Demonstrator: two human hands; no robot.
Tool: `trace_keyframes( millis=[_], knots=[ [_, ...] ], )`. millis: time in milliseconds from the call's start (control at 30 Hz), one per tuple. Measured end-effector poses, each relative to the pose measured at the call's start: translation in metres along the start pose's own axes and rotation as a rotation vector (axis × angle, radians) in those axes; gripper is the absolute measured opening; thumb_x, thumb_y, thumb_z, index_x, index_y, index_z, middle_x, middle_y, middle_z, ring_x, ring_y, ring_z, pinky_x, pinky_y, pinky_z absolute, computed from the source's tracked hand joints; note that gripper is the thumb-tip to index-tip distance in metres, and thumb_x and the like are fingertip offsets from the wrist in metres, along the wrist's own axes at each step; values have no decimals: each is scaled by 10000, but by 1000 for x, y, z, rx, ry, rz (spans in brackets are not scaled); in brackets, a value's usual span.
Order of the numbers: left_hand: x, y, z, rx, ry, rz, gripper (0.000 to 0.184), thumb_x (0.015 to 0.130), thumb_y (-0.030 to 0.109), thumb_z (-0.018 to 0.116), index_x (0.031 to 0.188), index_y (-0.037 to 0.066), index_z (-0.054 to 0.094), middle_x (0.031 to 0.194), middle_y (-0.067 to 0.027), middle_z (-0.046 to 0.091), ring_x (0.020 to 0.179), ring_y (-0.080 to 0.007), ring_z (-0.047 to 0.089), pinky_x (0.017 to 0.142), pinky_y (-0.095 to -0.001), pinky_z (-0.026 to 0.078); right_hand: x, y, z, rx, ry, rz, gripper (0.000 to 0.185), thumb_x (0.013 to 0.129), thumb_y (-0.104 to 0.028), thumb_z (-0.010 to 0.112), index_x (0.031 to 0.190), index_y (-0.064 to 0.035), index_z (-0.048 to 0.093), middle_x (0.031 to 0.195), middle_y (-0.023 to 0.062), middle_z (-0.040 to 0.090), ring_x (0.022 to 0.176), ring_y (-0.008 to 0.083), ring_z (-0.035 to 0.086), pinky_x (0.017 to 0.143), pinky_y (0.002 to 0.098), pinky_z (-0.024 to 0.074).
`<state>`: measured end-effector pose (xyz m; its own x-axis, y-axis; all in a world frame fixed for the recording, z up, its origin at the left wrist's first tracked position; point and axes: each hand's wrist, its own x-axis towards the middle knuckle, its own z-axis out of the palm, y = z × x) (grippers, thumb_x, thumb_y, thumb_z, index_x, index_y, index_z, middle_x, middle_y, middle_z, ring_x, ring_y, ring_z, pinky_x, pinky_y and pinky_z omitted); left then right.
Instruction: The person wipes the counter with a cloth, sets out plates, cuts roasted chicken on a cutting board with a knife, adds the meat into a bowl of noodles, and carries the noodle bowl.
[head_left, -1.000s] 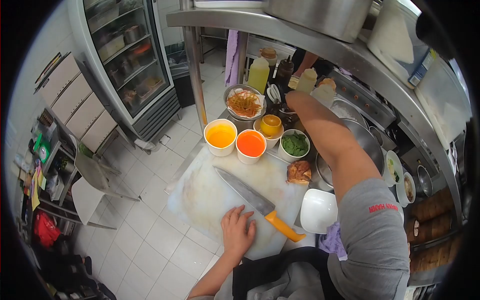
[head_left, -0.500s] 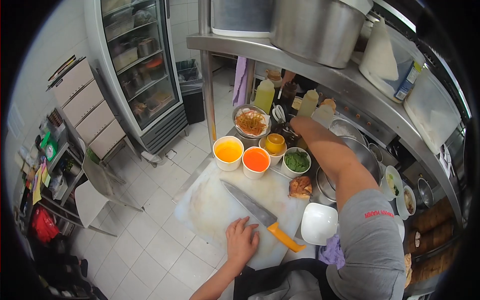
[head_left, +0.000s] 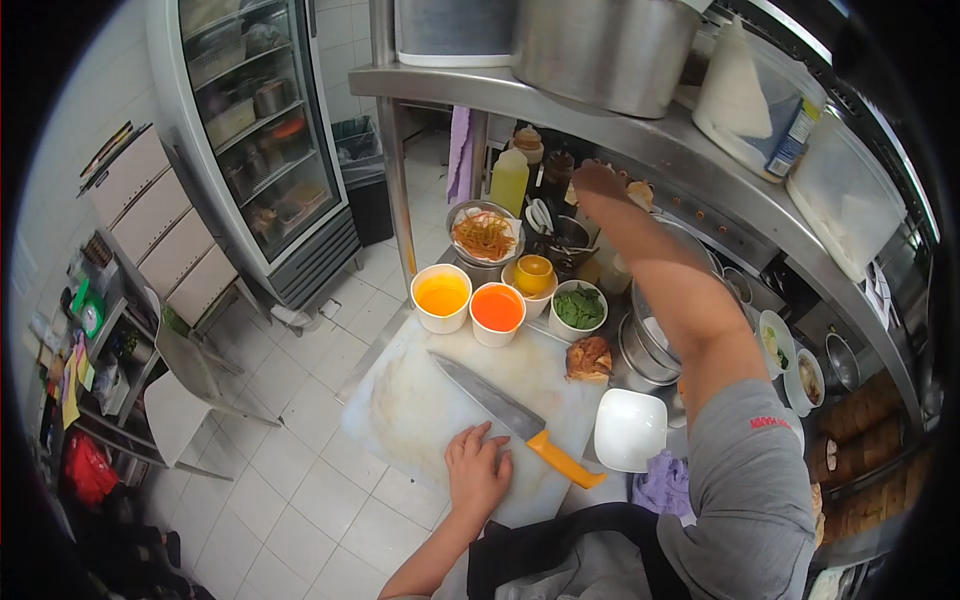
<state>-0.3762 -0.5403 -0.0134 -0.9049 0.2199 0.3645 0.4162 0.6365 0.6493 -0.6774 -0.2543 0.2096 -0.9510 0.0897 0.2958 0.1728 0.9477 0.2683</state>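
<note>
My left hand (head_left: 478, 468) lies palm down on the white cutting board (head_left: 400, 390), fingers loosely apart and holding nothing. Beside it rests a large knife (head_left: 492, 397) with an orange handle. My right hand (head_left: 597, 184) reaches far back under the steel shelf, among the squeeze bottles; its fingers are hidden, so any hold there is unclear. Near that arm stand a yellow-green squeeze bottle (head_left: 509, 181), a bowl of thin fried strips (head_left: 484, 236) and a tub of green leaves (head_left: 577, 307). A browned piece of food (head_left: 589, 358) sits at the board's right edge.
Tubs of yellow sauce (head_left: 441, 297) and orange sauce (head_left: 497, 313) line the board's back edge. To the right are a white square bowl (head_left: 630, 430) and a purple cloth (head_left: 662, 484). The steel shelf (head_left: 570, 98) hangs overhead, carrying pots. A glass-door fridge (head_left: 262, 150) stands left.
My right hand has moved farther back among the bottles. The view has shifted slightly; my left hand stays on the board beside the knife.
</note>
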Motion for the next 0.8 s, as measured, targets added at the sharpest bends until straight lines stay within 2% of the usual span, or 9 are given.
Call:
trace_keyframes(
  millis=[67,333,367,500,567,600,667,733,800],
  knots=[
    [-1,-1,1,9,1,5,240,756,153,677,992,123,696,1267,-101,556,1221,-340,442,1045,-468,310,-15,2,3,33,-164,-112,218,814,-29,600,1007,-4,696,1062,184,672,1014,330,651,834,405,538],
    [-1,-1,5,53,1,6,234,744,144,681,975,114,692,1253,-88,562,1217,-326,448,1038,-463,321,-39,21,-5,218,-173,-170,225,822,-23,548,1005,9,674,1059,228,649,1023,362,630,849,425,519],
    [0,0,6,55,12,1,227,743,140,680,969,111,692,1250,-87,564,1218,-320,447,1036,-459,323,-47,24,-1,252,39,-162,207,811,-27,553,974,18,672,1052,234,646,996,367,639,833,431,523],
    [-2,-10,16,39,99,31,303,754,126,661,1053,80,639,1230,-115,570,1155,-336,497,1026,-451,338,-82,43,-24,277,300,-158,183,821,-58,546,930,8,677,1044,234,628,937,362,647,803,434,524],
    [1,-13,17,-1,115,58,298,773,73,631,1070,56,611,1192,-147,583,1113,-342,526,996,-438,378,-144,47,-69,625,285,-25,189,814,-66,573,952,-28,697,1045,225,622,963,364,628,796,414,519],
    [0,-9,16,-150,238,31,281,782,38,611,1062,48,609,1168,-157,591,1101,-341,533,979,-431,397,-168,62,-68,774,423,-184,208,823,-88,619,1009,-78,710,1005,191,625,1003,315,625,787,373,513],
    [-6,18,4,-246,365,112,260,805,-47,556,1055,15,592,1107,-177,605,1044,-324,571,931,-392,447,-232,71,-78,1264,298,-93,174,894,-93,611,998,25,685,882,103,652,885,211,676,770,300,533],
    [-12,63,6,-429,221,143,241,847,-24,559,1085,-6,591,1105,-158,610,1003,-280,599,921,-354,458,-299,77,-88,1776,116,0,167,921,-58,581,1027,35,671,901,56,651,922,163,664,808,283,543],
    [-19,136,11,-980,-18,-1,417,931,26,541,1339,20,456,1151,-141,586,1035,-204,600,910,-326,476,-356,84,-75,2075,-82,138,177,923,-35,567,1064,39,644,970,73,644,931,190,668,849,281,542]
  ],
)
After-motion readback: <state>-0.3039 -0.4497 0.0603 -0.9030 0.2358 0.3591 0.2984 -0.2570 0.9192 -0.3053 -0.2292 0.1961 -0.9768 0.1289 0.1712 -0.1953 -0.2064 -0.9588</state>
